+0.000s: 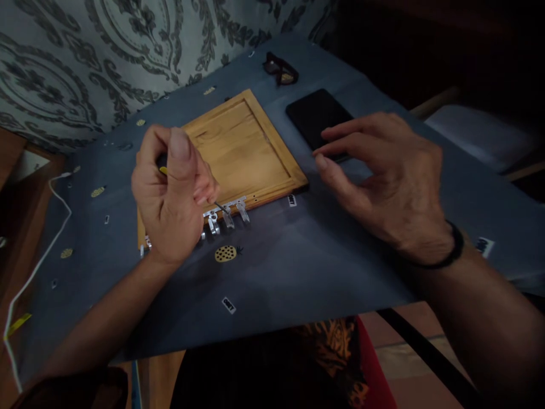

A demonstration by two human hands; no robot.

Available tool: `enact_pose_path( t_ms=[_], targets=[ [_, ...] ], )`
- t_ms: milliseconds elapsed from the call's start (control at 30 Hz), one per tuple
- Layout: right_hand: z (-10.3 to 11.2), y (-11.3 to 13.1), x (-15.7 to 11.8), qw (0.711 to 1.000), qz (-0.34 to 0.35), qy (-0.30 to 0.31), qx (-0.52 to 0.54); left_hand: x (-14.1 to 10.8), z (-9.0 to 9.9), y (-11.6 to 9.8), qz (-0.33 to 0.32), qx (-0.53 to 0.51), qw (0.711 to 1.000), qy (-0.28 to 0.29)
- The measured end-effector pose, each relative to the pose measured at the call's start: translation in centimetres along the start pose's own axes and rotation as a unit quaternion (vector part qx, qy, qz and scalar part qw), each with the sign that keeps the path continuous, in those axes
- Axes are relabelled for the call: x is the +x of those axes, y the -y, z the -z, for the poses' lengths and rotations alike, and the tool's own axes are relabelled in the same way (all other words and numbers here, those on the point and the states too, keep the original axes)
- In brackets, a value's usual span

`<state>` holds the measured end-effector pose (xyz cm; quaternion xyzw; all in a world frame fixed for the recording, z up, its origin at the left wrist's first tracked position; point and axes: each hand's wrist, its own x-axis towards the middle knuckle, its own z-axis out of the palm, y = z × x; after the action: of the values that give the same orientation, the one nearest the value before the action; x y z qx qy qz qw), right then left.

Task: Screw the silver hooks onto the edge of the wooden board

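Observation:
A framed wooden panel (242, 153) lies on the table, with a row of metal hooks (229, 217) along its near edge. My left hand (170, 193) is closed around a screwdriver (221, 208). Its thin shaft reaches the hook strip by the hooks; a bit of yellow handle shows between the fingers, and most of the handle is hidden. To the right of the panel, my right hand (383, 176) hovers with curved fingers apart, thumb and index tips near each other. I see nothing held in it. Its fingertips overlap the near end of a black phone (317, 113).
Dark-framed glasses (280, 69) rest at the back of the blue patterned tablecloth (272, 295). A white cable (40, 261) runs down the left side. Behind the table hangs a patterned curtain (128, 45). The table's near edge is close to my lap.

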<state>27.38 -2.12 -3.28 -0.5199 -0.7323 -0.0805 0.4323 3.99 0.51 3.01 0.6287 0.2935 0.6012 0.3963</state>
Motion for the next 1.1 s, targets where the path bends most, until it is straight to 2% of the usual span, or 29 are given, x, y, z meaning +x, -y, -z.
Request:
enact_pose_path(
  t_ms=[200,500,867,933,1033,1100],
  targets=[
    [0.1,0.0,0.0,1.000,0.012,-0.005,0.004,0.5,-0.4,0.2,0.000,-0.007,1.000,0.009],
    [0.0,0.1,-0.1,1.000,-0.008,0.006,0.007,1.2,-0.3,0.7,-0.002,-0.013,1.000,0.018],
    [-0.2,0.0,0.0,1.000,-0.010,0.002,0.007,1.1,-0.3,0.3,0.009,-0.015,0.999,0.031],
    [-0.3,-0.1,0.0,1.000,-0.003,-0.008,0.008,1.5,-0.1,0.0,0.001,-0.022,1.000,0.016],
    [-0.4,-0.2,-0.1,1.000,0.009,-0.015,0.010,2.7,1.1,-0.8,-0.036,-0.018,0.998,-0.040],
    [-0.5,-0.3,-0.1,1.000,0.018,-0.019,0.013,3.5,2.4,-1.2,-0.066,-0.018,0.997,-0.036]
  ],
)
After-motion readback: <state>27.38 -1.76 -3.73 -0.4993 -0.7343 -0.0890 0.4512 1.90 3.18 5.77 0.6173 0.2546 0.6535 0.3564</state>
